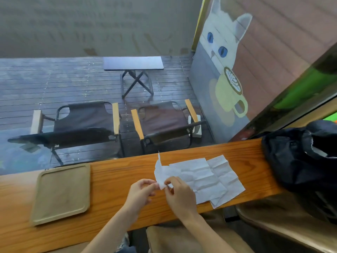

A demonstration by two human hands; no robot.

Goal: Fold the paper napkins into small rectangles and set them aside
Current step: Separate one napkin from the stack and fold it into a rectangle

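Both grips pinching one napkin (159, 172) upright above the worktop (116, 181), left hand (141, 190), right hand (179, 193) | spare napkins (209, 178) lying flat beside | risk: thin paper tearing, crooked fold

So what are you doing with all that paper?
A person is folding paper napkins at a wooden counter. Both hands, the left hand and the right hand, pinch one napkin and hold it up off the wood. Two more unfolded napkins lie flat and overlapping just to the right. A tan tray sits to the left with nothing on it, so no finished napkin shows yet.
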